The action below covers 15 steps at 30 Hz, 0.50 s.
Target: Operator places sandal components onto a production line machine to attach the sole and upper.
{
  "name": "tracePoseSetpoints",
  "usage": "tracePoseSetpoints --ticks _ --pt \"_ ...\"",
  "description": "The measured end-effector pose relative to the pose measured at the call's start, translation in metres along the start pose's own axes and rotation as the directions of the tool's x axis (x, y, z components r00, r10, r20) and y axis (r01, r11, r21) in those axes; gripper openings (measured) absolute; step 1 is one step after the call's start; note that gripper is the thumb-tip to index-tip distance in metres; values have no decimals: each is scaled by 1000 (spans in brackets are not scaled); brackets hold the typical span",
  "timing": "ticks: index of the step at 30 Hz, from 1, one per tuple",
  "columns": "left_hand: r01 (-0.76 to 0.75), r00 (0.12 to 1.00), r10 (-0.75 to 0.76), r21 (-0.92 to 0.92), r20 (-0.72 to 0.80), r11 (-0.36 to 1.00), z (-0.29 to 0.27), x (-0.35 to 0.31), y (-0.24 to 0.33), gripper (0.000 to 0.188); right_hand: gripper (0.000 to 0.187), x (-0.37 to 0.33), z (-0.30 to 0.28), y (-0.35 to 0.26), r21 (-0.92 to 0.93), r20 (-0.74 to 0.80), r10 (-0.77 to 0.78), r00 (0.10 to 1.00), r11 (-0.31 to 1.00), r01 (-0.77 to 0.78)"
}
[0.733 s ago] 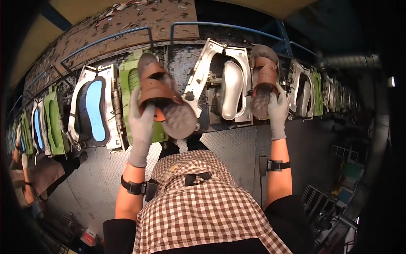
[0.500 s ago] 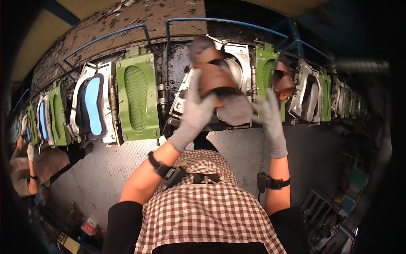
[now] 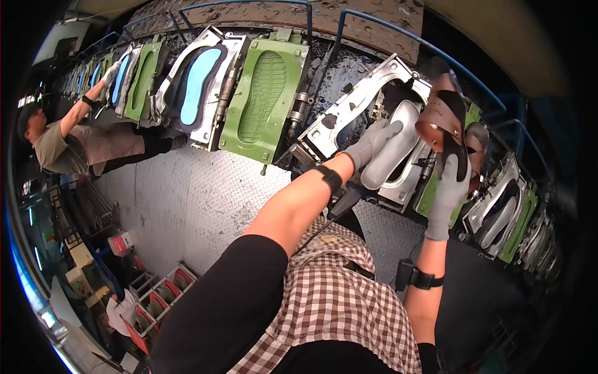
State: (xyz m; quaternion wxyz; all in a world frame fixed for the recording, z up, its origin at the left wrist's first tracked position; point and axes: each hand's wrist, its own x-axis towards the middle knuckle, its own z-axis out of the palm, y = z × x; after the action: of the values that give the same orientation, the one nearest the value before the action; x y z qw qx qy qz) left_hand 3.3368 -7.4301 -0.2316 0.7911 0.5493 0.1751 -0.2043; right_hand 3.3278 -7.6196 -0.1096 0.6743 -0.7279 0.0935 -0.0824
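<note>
My left hand point(image 3: 372, 148), in a grey glove, grips the edge of a silver foot-shaped last point(image 3: 393, 144), its thumb lying on top. The last is tilted over an opened metal mould frame point(image 3: 349, 112) with dark scraps on it. My right hand point(image 3: 450, 184), also gloved, is closed round the near end of a brown strap sandal point(image 3: 443, 118) with a dark sole, raised above the line of moulds. A second brown sandal point(image 3: 477, 146) is partly hidden behind it, by a green mould half point(image 3: 430, 190).
Left of my hands are a green mould half point(image 3: 265, 100) with a tread pattern and a mould with a blue insole point(image 3: 202, 87). Blue rails point(image 3: 398, 31) run behind the row. A co-worker point(image 3: 75, 143) reaches to moulds at far left. Right of me are more moulds point(image 3: 498, 212).
The view has swung, shifting the row. The sandal before my left hand is gone from there, and a sandal is now in my right hand. My left hand has taken hold of the last.
</note>
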Motion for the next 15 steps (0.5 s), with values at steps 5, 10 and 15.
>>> tracePoseSetpoints --ticks 5,10,15 --pt "-142 989 131 -212 -62 967 -4 -46 -3 45 42 -1 21 10 -626 488 -242 839 572 529" --pt "-214 906 -1 -461 -423 861 5 -95 -38 53 28 -27 34 13 -571 679 -86 729 562 599" --pt "-71 945 -173 -692 -277 719 15 -110 -15 64 23 -108 27 32 -437 861 31 508 558 706"
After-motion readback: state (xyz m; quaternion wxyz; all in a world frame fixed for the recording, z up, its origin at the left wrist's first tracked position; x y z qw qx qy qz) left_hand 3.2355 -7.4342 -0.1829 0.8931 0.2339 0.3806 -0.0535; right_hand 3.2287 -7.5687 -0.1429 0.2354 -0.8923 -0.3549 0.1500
